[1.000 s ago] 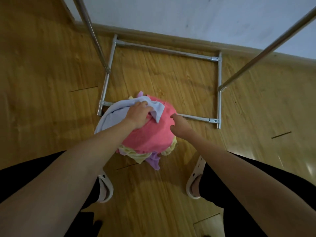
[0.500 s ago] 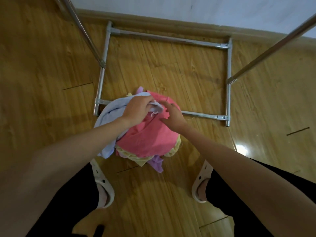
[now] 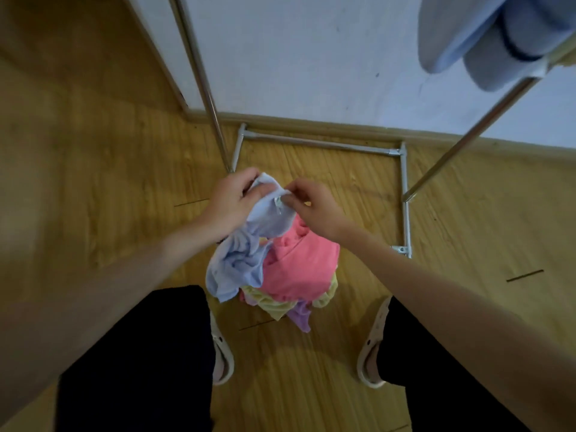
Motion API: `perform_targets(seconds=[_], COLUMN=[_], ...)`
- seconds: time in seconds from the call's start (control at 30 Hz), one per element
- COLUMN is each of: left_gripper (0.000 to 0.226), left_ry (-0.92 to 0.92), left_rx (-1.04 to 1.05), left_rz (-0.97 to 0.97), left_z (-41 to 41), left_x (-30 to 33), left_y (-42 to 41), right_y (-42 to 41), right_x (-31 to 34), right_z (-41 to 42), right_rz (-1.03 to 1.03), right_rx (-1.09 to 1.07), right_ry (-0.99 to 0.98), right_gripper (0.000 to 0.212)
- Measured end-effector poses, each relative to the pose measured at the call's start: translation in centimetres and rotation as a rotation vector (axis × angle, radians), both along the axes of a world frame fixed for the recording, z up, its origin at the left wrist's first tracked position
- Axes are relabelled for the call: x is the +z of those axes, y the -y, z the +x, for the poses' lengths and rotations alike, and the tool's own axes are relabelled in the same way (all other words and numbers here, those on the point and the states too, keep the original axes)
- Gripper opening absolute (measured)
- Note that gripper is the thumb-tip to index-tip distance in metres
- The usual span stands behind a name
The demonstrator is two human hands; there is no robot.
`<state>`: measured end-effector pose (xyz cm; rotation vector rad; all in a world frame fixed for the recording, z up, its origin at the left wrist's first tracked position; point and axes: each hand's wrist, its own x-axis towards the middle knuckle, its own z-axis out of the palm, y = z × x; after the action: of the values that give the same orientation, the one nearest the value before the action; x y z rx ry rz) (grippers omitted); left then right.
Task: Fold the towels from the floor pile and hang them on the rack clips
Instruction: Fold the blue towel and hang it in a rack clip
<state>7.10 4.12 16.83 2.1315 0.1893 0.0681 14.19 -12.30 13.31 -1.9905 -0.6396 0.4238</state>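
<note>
"What were the hands doing?"

"The left hand [image 3: 229, 203] gripped the pale blue towel [image 3: 246, 251]; the right hand [image 3: 313, 205] pinched its top edge."

"And the towel?"

"Lifted, its tail draped over the pink towel [image 3: 300, 272] on the floor pile [image 3: 293, 302], beside the rack [image 3: 405, 194]."

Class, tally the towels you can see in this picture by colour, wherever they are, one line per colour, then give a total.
Light blue towel held by both hands: 1
Blue towels hanging on the rack: 2, as far as the folds show
Pink towel in the floor pile: 1
Yellow towel: at least 1
Purple towel: 1
Total: 6 visible
</note>
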Motion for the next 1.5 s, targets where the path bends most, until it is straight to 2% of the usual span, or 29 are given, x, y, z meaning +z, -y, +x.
perform_targets(seconds=[0.17, 0.3, 0.57, 0.8, 0.93, 1.1, 1.27, 1.37, 1.5], left_gripper=[0.014, 0.014, 0.017, 0.018, 0.026, 0.022, 0.022, 0.013, 0.021], left_ry=[0.178, 0.356, 0.533, 0.555, 0.545, 0.521, 0.483, 0.483, 0.36], left_rx=[0.038, 0.102, 0.283, 0.336, 0.382, 0.472, 0.613, 0.552, 0.354], left_rz=[0.004, -0.012, -0.11, -0.185, -0.208, -0.234, -0.371, -0.412, -0.458], left_z=[-2.9, -4.9, -8.3, -10.0, -10.9, -12.2, -12.4, -12.9, -13.9], left_x=[10.4, 17.7, 26.9, 29.5, 29.1, 28.4, 29.8, 31.3, 32.9], left_y=[0.8, 1.8, 2.3, 3.6, 3.9, 2.9, 1.3, 0.4, 0.3], right_y=[0.7, 1.6, 6.0, 11.4, 14.6, 16.4, 15.9, 15.1, 13.7], right_x=[8.8, 14.3, 19.1, 17.0, 16.0, 18.9, 23.6, 26.4, 28.8], right_z=[-2.5, -4.4, -6.9, -8.4, -9.8, -11.0, -10.2, -9.5, -8.9], right_rz=[0.158, 0.21, 0.169, -0.01, -0.066, 0.129, 0.403, 0.546, 0.489], right_rx=[0.05, 0.095, 0.014, -0.108, -0.254, -0.385, -0.437, -0.446, -0.559], right_ry=[0.024, 0.057, 0.115, 0.169, 0.077, -0.042, -0.201, -0.301, -0.259], right_gripper=[0.013, 0.026, 0.012, 0.035, 0.029, 0.017, 0.028, 0.026, 0.025])
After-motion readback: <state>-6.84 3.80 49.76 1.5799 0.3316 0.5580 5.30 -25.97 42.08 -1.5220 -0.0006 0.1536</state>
